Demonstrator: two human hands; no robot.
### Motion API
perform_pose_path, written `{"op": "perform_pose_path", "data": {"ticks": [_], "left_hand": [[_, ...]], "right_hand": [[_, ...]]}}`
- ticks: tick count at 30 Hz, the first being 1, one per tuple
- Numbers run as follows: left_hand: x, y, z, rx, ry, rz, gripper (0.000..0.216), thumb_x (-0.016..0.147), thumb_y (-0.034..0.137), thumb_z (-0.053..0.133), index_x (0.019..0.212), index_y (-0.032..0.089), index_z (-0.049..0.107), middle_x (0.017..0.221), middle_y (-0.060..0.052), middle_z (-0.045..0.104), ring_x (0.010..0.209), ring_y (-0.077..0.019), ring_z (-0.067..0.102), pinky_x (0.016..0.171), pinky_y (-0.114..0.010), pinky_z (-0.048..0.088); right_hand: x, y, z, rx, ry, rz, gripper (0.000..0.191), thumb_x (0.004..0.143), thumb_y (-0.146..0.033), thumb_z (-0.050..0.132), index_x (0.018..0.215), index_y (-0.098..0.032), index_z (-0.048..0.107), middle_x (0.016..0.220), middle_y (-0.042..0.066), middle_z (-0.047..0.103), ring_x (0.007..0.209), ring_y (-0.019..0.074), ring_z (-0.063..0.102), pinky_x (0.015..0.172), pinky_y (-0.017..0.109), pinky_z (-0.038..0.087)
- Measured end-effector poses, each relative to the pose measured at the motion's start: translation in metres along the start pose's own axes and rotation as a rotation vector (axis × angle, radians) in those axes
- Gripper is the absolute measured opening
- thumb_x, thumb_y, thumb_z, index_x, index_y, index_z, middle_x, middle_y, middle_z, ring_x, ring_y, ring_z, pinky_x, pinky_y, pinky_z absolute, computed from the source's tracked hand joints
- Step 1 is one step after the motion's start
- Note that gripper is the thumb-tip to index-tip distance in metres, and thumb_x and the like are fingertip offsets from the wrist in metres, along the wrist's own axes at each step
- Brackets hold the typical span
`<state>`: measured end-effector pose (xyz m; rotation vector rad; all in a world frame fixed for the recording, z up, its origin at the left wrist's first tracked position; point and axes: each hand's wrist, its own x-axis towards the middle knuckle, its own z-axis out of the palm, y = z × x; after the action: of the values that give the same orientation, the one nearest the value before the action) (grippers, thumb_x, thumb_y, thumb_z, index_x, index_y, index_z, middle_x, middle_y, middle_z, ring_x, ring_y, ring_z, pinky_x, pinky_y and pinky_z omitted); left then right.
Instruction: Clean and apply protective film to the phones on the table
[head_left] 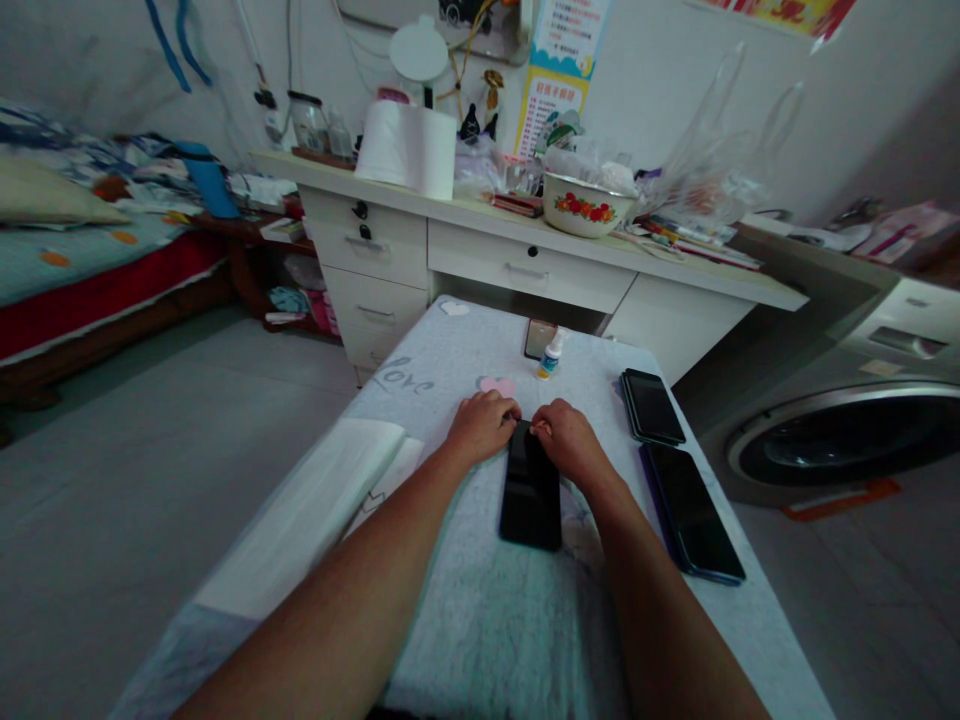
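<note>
A black phone [531,492] lies face up in the middle of a narrow table covered with a pale cloth [465,600]. My left hand [481,424] rests with curled fingers at the phone's far left corner. My right hand [570,440] is closed at the far right corner, fingertips pinched on the phone's top edge. What the fingers pinch is too small to make out. Both forearms stretch along the table towards the phone.
Two more dark phones [651,406] [690,512] lie along the table's right edge. A small bottle [550,355] and another device [538,338] sit at the far end. White folded sheets [315,510] lie at left. A white desk [525,250], a bed [90,250] and a washing machine [847,420] surround the table.
</note>
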<state>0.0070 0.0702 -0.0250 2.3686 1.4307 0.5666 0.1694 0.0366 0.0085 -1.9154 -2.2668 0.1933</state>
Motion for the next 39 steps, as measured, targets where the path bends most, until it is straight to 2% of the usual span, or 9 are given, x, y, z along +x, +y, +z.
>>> {"op": "perform_pose_path", "data": {"ticks": [4,8,13,18,23,34,39], "left_hand": [[0.000,0.000,-0.001,0.007,-0.001,0.007,0.023,0.085,0.029,0.051,0.101,0.027,0.067,0.105,-0.005,0.063,0.104,-0.0219,0.055,0.091,-0.037,0.041],[0.000,0.001,-0.002,0.011,-0.018,-0.009,0.024,0.086,0.029,0.050,0.103,0.027,0.067,0.106,-0.005,0.063,0.104,-0.0218,0.055,0.090,-0.036,0.041],[0.000,0.001,-0.001,0.002,-0.029,-0.028,0.024,0.085,0.029,0.051,0.104,0.028,0.067,0.107,-0.004,0.063,0.106,-0.0216,0.054,0.090,-0.035,0.040],[0.000,0.001,-0.001,-0.015,-0.012,-0.014,0.024,0.085,0.027,0.051,0.100,0.028,0.068,0.105,-0.004,0.063,0.103,-0.0217,0.055,0.089,-0.036,0.040],[0.000,0.002,-0.002,-0.014,-0.026,-0.034,0.024,0.083,0.027,0.053,0.101,0.027,0.068,0.106,-0.004,0.063,0.105,-0.0212,0.055,0.090,-0.035,0.040],[0.000,0.003,-0.004,0.000,-0.023,-0.019,0.023,0.084,0.028,0.051,0.100,0.027,0.067,0.105,-0.004,0.063,0.105,-0.0220,0.055,0.089,-0.036,0.041],[0.000,0.003,-0.003,0.002,-0.021,-0.021,0.023,0.084,0.027,0.052,0.101,0.027,0.067,0.106,-0.004,0.064,0.106,-0.0222,0.055,0.090,-0.036,0.041]], "right_hand": [[0.004,-0.002,0.008,-0.019,0.066,0.044,0.022,0.091,-0.018,0.046,0.094,-0.016,0.067,0.094,0.008,0.058,0.081,0.0148,0.055,0.074,0.024,0.036],[0.006,-0.008,0.012,-0.012,0.100,0.022,0.023,0.092,-0.018,0.045,0.095,-0.016,0.068,0.094,0.007,0.058,0.079,0.0146,0.055,0.073,0.024,0.036],[0.003,-0.014,0.007,0.031,0.033,-0.087,0.022,0.091,-0.017,0.046,0.092,-0.016,0.068,0.090,0.007,0.060,0.080,0.0139,0.055,0.074,0.023,0.036],[-0.006,-0.016,-0.007,0.099,-0.056,-0.176,0.018,0.086,-0.014,0.051,0.083,-0.016,0.069,0.085,0.004,0.062,0.077,0.0126,0.056,0.071,0.022,0.037],[-0.011,-0.013,-0.017,0.114,-0.151,-0.173,0.013,0.082,-0.013,0.057,0.081,-0.016,0.070,0.085,0.003,0.064,0.077,0.0121,0.057,0.071,0.021,0.037],[0.002,0.003,0.001,-0.007,0.037,0.058,0.017,0.088,-0.020,0.054,0.091,-0.016,0.070,0.092,0.007,0.062,0.084,0.0148,0.057,0.075,0.024,0.037],[0.001,-0.008,0.005,-0.014,0.070,0.023,0.021,0.091,-0.019,0.048,0.093,-0.016,0.069,0.093,0.008,0.061,0.082,0.0150,0.056,0.075,0.023,0.038]]}}
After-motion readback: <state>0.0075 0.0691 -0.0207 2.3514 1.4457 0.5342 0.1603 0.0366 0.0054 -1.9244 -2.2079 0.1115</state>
